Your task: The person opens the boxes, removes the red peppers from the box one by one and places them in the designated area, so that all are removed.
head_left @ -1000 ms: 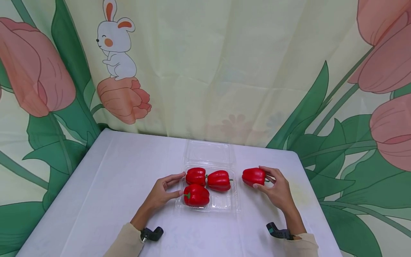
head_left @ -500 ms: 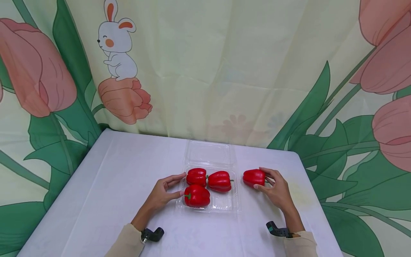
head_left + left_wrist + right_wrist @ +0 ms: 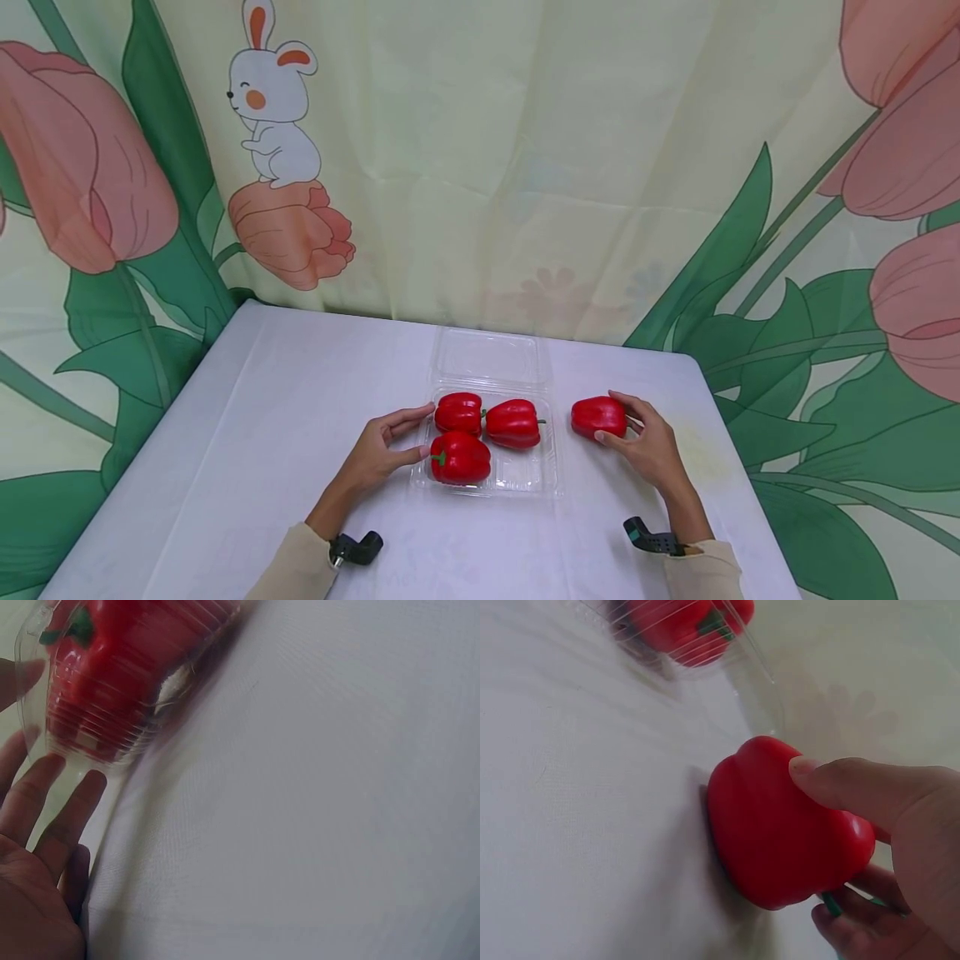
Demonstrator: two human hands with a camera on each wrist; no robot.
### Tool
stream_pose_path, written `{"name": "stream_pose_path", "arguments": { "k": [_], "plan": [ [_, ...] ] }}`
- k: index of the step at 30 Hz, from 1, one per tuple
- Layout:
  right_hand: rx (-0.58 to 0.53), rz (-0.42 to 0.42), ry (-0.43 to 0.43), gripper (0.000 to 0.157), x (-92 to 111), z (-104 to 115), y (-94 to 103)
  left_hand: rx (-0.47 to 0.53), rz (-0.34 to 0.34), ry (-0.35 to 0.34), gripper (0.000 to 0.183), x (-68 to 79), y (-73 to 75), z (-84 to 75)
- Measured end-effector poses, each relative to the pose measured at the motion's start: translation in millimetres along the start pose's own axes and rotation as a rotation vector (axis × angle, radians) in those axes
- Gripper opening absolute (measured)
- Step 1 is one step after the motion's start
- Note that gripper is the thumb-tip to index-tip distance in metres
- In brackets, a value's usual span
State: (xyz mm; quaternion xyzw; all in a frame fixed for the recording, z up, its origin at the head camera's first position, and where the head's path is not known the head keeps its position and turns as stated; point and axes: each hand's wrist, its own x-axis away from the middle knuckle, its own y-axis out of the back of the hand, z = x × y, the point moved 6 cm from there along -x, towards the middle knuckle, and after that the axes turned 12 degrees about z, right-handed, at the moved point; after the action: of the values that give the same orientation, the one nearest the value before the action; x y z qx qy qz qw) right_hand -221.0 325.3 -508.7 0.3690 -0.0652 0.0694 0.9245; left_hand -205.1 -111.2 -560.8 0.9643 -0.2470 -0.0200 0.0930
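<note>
A clear plastic clamshell box (image 3: pixel 525 481) lies with its lid folded back. Inside are three red bell peppers: one at back left (image 3: pixel 458 413), one at back right (image 3: pixel 513 423) and one at front left (image 3: pixel 460 457). My left hand (image 3: pixel 381 448) rests fingertips at the box's left wall, fingers fairly straight and spread in the left wrist view. To the right of the box, my right hand (image 3: pixel 649 437) holds another red bell pepper (image 3: pixel 780 825) by its stem end. The thumb lies on its side and the fingers reach behind, near the green stem (image 3: pixel 830 904).
A white cloth (image 3: pixel 262 433) covers the table. The transparent lid (image 3: pixel 486 357) lies toward the table's back edge. Behind hangs a curtain (image 3: pixel 487 167) printed with tulips and a rabbit. Each wrist wears a black camera band (image 3: pixel 352 547).
The pepper in my right hand has shifted slightly right and turned, so its stem is now hidden in the head view. My left hand stays at the box.
</note>
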Motion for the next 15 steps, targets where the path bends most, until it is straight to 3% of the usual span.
{"name": "stream_pose_path", "arguments": {
  "k": [9, 15],
  "plan": [
    [0.024, -0.009, -0.001, 0.088, -0.1, 0.8, 0.6, -0.003, -0.005, 0.001, 0.066, 0.4, 0.2, -1.3],
    [0.057, -0.082, 0.015, 0.086, 2.8, 6.6, 5.3, -0.002, -0.008, -0.002, 0.066, 0.8, -0.2, -2.3]
  ]
}}
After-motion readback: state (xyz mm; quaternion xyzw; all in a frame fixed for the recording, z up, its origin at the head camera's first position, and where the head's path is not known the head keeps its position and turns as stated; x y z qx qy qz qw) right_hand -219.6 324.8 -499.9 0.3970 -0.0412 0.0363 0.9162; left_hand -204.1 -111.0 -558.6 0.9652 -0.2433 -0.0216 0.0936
